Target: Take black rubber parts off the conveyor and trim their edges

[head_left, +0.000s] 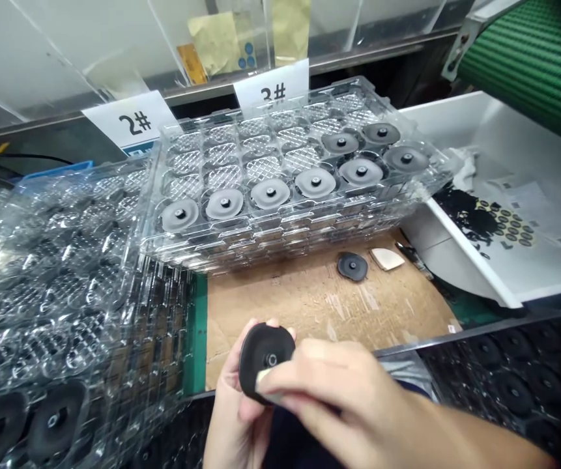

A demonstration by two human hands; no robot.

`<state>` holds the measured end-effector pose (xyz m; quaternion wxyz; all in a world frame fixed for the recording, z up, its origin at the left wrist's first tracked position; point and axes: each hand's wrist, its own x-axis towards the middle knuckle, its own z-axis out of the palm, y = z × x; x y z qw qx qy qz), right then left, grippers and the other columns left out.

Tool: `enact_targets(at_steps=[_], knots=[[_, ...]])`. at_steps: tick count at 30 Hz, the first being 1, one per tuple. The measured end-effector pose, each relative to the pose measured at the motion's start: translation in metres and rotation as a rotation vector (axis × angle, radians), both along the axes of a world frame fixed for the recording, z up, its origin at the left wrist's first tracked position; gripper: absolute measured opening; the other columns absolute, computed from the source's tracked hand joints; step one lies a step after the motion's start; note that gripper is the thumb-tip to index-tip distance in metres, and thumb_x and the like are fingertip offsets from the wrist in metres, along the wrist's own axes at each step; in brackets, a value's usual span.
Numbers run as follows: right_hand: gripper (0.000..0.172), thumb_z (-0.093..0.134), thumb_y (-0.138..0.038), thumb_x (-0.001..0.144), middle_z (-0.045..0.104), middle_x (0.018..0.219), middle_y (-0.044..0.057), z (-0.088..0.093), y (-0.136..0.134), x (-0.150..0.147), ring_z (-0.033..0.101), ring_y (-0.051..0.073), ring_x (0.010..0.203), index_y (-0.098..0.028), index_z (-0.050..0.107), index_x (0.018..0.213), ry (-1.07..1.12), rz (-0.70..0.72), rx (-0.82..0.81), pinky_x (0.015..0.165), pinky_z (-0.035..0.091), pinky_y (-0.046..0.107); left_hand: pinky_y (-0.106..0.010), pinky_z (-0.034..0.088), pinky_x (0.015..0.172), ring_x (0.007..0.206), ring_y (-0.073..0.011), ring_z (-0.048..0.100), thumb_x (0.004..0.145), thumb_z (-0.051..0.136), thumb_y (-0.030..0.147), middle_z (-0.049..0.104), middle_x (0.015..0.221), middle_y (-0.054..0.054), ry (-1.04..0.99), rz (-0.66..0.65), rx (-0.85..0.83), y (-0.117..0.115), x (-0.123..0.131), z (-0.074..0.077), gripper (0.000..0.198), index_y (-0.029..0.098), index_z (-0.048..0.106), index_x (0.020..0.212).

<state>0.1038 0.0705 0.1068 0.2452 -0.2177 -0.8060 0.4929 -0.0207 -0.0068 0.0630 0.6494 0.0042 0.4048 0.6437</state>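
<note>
My left hand [241,391] is closed around the edge of a black rounded disc part [255,355], which has a small metal-ringed hub at its centre. The disc is tilted up, its face toward me. Across its lower right comes my right hand [324,384], thumb and fingers pinched together at the disc's face near the hub. Something small and pale shows at those fingertips, too little of it to name. Beyond the hands, another black disc part [353,266] lies on the brown cardboard sheet [260,293], beside a pale wedge-shaped pad [388,258].
A stack of clear plastic trays [241,228] stands behind the cardboard, several grey discs in its top tray. More clear trays [85,260] are at left. A white bin [544,260] with black scraps is at right, under a green roller [534,65]. Signs read 2# and 3#.
</note>
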Motion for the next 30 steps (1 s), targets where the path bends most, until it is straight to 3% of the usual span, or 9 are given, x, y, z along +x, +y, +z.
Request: enact_targets(at_steps=[2, 6, 10, 14, 18, 23, 25, 27, 30], knots=[[0.022, 0.048, -0.012, 0.087, 0.063, 0.092, 0.0, -0.001, -0.001, 0.014, 0.059, 0.01, 0.082, -0.021, 0.06, 0.104, -0.093, -0.059, -0.013, 0.076, 0.047, 0.018, -0.025, 0.048, 0.089, 0.1, -0.0204, 0.062, 0.064, 0.073, 0.021, 0.067, 0.112, -0.001, 0.037, 0.013, 0.02, 0.003, 0.002, 0.002, 0.047, 0.029, 0.062, 0.109], [0.024, 0.047, -0.012, 0.086, 0.063, 0.085, 0.003, 0.001, -0.003, 0.025, 0.06, 0.014, 0.075, -0.019, 0.058, 0.107, -0.122, -0.269, 0.167, 0.07, 0.049, 0.024, -0.023, 0.048, 0.09, 0.103, -0.0219, 0.06, 0.059, 0.076, 0.028, 0.066, 0.114, -0.001, 0.1, 0.071, 0.011, 0.009, 0.01, 0.005, 0.053, 0.03, 0.061, 0.11], [0.02, 0.05, -0.013, 0.085, 0.065, 0.086, 0.002, 0.006, -0.003, 0.024, 0.061, 0.012, 0.076, -0.02, 0.061, 0.101, -0.069, -0.143, 0.106, 0.071, 0.05, 0.019, -0.031, 0.048, 0.091, 0.103, -0.0259, 0.061, 0.058, 0.075, 0.033, 0.065, 0.115, -0.001, 0.103, 0.072, -0.004, 0.006, 0.012, 0.008, 0.053, 0.031, 0.061, 0.109], [0.021, 0.047, -0.015, 0.087, 0.065, 0.086, 0.002, 0.005, -0.003, 0.024, 0.061, 0.014, 0.077, -0.022, 0.06, 0.102, -0.107, -0.238, 0.127, 0.071, 0.05, 0.024, -0.029, 0.045, 0.093, 0.107, -0.0246, 0.058, 0.057, 0.077, 0.031, 0.064, 0.116, -0.005, 0.148, 0.12, 0.012, 0.0, 0.013, 0.01, 0.057, 0.026, 0.06, 0.111], [0.02, 0.049, -0.014, 0.086, 0.065, 0.084, 0.002, 0.005, -0.006, 0.027, 0.061, 0.013, 0.073, -0.021, 0.061, 0.1, -0.064, -0.107, 0.128, 0.069, 0.05, 0.021, -0.03, 0.047, 0.09, 0.104, -0.0242, 0.059, 0.059, 0.076, 0.03, 0.065, 0.113, -0.006, 0.043, 0.086, -0.007, -0.003, 0.017, 0.01, 0.058, 0.027, 0.058, 0.113], [0.02, 0.047, -0.015, 0.086, 0.064, 0.085, 0.002, 0.007, -0.006, 0.027, 0.059, 0.013, 0.074, -0.02, 0.061, 0.1, -0.13, -0.199, 0.101, 0.07, 0.048, 0.023, -0.025, 0.047, 0.09, 0.104, -0.0223, 0.059, 0.058, 0.076, 0.03, 0.064, 0.114, -0.007, 0.122, 0.112, -0.002, -0.007, 0.018, 0.006, 0.059, 0.026, 0.059, 0.114], [0.022, 0.048, -0.014, 0.085, 0.064, 0.086, 0.002, 0.008, -0.006, 0.025, 0.06, 0.013, 0.075, -0.02, 0.061, 0.102, -0.097, -0.107, 0.1, 0.069, 0.048, 0.022, -0.031, 0.045, 0.093, 0.105, -0.0239, 0.059, 0.063, 0.072, 0.032, 0.064, 0.115, -0.007, 0.055, 0.079, -0.004, -0.007, 0.017, 0.003, 0.059, 0.028, 0.055, 0.119], [0.02, 0.049, -0.015, 0.086, 0.064, 0.085, -0.001, 0.002, -0.001, 0.024, 0.06, 0.011, 0.074, -0.022, 0.062, 0.1, -0.07, -0.062, 0.048, 0.068, 0.047, 0.02, -0.032, 0.046, 0.093, 0.106, -0.0241, 0.058, 0.067, 0.069, 0.033, 0.064, 0.115, -0.007, 0.023, 0.097, 0.009, -0.006, 0.015, 0.0, 0.057, 0.031, 0.052, 0.122], [0.017, 0.048, -0.021, 0.089, 0.065, 0.088, 0.0, -0.029, 0.012, 0.024, 0.059, 0.011, 0.078, -0.023, 0.062, 0.097, -0.128, -0.305, -0.008, 0.069, 0.047, 0.021, -0.028, 0.046, 0.093, 0.11, -0.0228, 0.056, 0.068, 0.067, 0.035, 0.065, 0.114, -0.005, 0.012, 0.158, 0.037, -0.005, 0.012, -0.002, 0.052, 0.033, 0.054, 0.119]])
